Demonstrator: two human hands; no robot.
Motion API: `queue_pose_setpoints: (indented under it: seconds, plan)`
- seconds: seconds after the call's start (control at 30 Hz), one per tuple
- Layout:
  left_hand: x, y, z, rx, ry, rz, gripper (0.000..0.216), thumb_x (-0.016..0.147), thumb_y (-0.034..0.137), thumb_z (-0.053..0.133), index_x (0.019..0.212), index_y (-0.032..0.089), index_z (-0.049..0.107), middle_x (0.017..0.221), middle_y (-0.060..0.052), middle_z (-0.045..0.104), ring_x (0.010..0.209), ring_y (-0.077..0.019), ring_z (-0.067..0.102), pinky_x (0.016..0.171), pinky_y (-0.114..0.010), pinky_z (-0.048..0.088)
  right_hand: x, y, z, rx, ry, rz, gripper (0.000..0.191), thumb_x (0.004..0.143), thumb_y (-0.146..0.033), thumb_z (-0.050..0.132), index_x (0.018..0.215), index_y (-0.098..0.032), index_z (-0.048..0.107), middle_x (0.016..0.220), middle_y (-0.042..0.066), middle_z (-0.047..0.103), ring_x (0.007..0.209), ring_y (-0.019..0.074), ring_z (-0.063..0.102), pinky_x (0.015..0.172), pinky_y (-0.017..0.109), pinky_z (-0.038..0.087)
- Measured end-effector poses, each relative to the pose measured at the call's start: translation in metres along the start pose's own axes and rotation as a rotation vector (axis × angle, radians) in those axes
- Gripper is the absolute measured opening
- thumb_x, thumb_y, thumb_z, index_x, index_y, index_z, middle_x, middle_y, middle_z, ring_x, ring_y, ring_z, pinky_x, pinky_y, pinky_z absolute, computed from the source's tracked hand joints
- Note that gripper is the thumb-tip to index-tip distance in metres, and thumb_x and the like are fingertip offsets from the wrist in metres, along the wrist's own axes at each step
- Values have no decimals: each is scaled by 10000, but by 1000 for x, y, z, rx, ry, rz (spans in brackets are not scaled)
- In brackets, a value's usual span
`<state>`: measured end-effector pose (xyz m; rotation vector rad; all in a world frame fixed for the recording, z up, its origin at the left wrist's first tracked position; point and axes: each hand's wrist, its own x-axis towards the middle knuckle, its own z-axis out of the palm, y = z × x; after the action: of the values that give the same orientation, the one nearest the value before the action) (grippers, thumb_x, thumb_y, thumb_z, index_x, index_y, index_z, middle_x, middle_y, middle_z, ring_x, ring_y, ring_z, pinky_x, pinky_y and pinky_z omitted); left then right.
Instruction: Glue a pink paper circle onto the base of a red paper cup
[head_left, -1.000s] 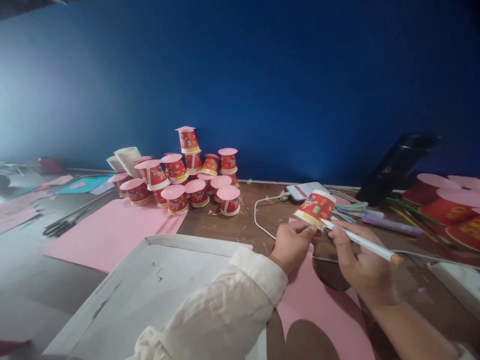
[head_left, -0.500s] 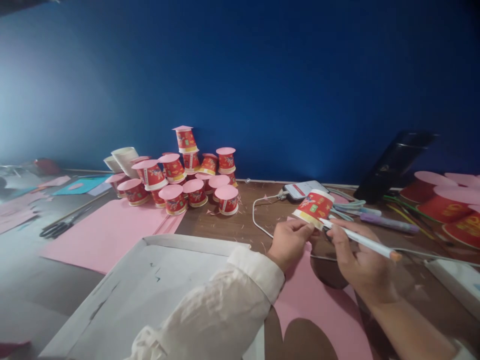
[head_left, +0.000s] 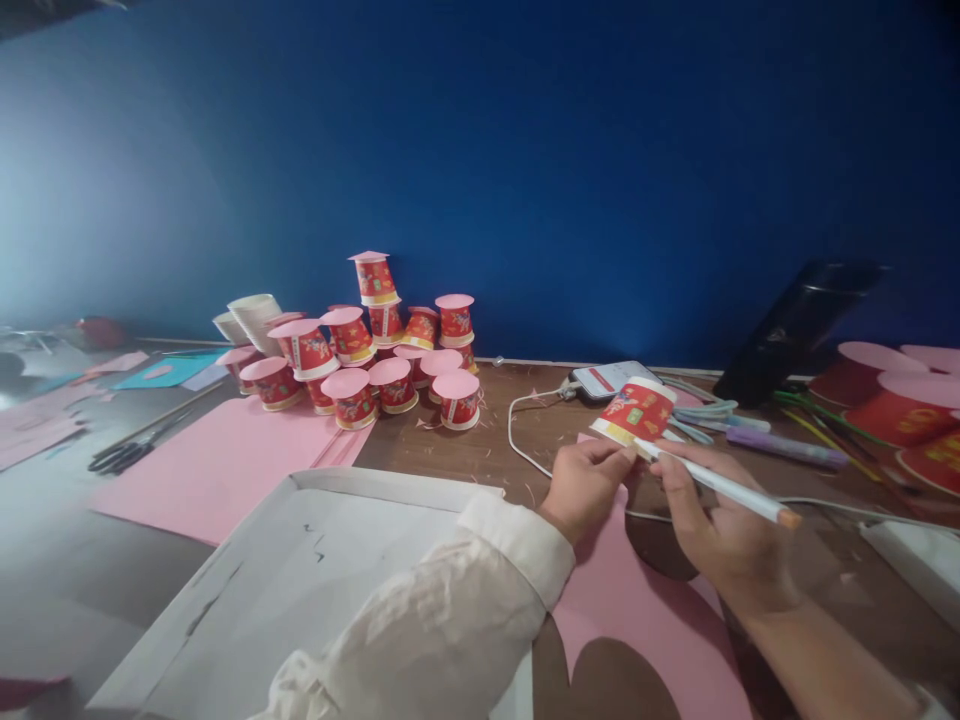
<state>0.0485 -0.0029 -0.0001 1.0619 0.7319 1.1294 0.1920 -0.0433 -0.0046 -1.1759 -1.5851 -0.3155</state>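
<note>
A red paper cup (head_left: 637, 408) with a gold-and-white rim lies tilted above the table, its white base turned up and away. My left hand (head_left: 589, 490) pinches the cup's near rim between thumb and fingers. In my right hand (head_left: 731, 535) is a white pen (head_left: 731, 487) with an orange end, its tip at the rim close to my left fingertips. Under both hands lies pink paper (head_left: 637, 610) with rounded cut-outs. The contact between tip and cup is too small to make out.
Several red cups with pink discs (head_left: 352, 395) stand stacked at centre left. A phone (head_left: 611, 380) with a cable lies behind the held cup. Scissors (head_left: 124, 455), pink sheets (head_left: 247, 460) and a white tray (head_left: 300, 580) are left; a dark bottle (head_left: 795, 325) leans right.
The pen tip has shifted slightly left along the cup's rim. The view has moved a little, so most things appear slightly further right. Both hands keep their grip.
</note>
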Motion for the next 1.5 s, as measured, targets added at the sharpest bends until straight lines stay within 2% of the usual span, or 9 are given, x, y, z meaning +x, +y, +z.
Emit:
queue_pose_setpoints:
  seconds: [0.1, 0.23, 0.43, 0.67, 0.93, 1.2, 1.4, 1.5]
  plan:
    - [3, 0, -1, -127, 26, -21, 431, 688, 540, 852, 758, 124, 760, 761, -81, 724, 754, -182, 654, 833, -360, 523, -1, 2, 0, -22, -2, 28, 207, 993, -343, 623, 1091, -202, 739, 957, 89, 784, 908, 236, 757, 887, 387, 597]
    - [6, 2, -3, -180, 43, -50, 472, 629, 551, 901, 776, 124, 763, 755, -87, 731, 765, -195, 685, 869, -391, 553, -1, 3, -1, -54, 2, 30, 218, 997, -368, 617, 1075, -204, 739, 925, 87, 783, 881, 237, 758, 859, 384, 602]
    - [3, 3, -2, -143, 2, -52, 420, 701, 516, 855, 776, 114, 762, 776, -88, 726, 760, -182, 662, 848, -368, 536, 1, -1, -2, -34, 3, 21, 200, 996, -347, 613, 1066, -207, 737, 946, 91, 783, 889, 237, 758, 862, 384, 604]
    - [-2, 1, 0, 105, -39, 32, 287, 779, 407, 759, 689, 137, 727, 687, -28, 650, 706, -149, 553, 752, -319, 460, 0, -3, 0, -14, -1, 39, 213, 991, -362, 615, 1058, -204, 742, 935, 94, 781, 914, 241, 753, 880, 383, 603]
    - [3, 2, -3, -121, 19, -11, 411, 714, 524, 832, 778, 127, 746, 790, -74, 697, 792, -192, 641, 842, -366, 516, 1, -1, -1, -48, 2, 38, 226, 995, -383, 610, 1036, -208, 746, 916, 89, 780, 877, 235, 755, 838, 371, 606]
    - [-1, 4, 0, 108, -31, 39, 315, 780, 447, 749, 675, 153, 708, 698, -28, 648, 727, -158, 550, 754, -315, 464, 2, -5, 0, 11, -15, 30, 208, 995, -364, 605, 1054, -212, 734, 931, 93, 780, 887, 235, 753, 864, 392, 615]
    - [4, -1, -2, -20, 15, 62, 320, 785, 460, 753, 715, 149, 713, 747, -43, 667, 761, -172, 591, 834, -344, 486, 4, -4, -2, -40, -17, 16, 213, 1002, -373, 592, 1026, -217, 734, 904, 81, 783, 852, 226, 761, 826, 366, 620]
    - [2, 0, -2, 25, 4, 55, 287, 807, 411, 722, 691, 150, 707, 730, -39, 666, 749, -167, 582, 809, -329, 481, 3, -4, -3, -73, -8, 22, 218, 1006, -370, 586, 1033, -214, 737, 885, 79, 781, 861, 230, 762, 837, 369, 614]
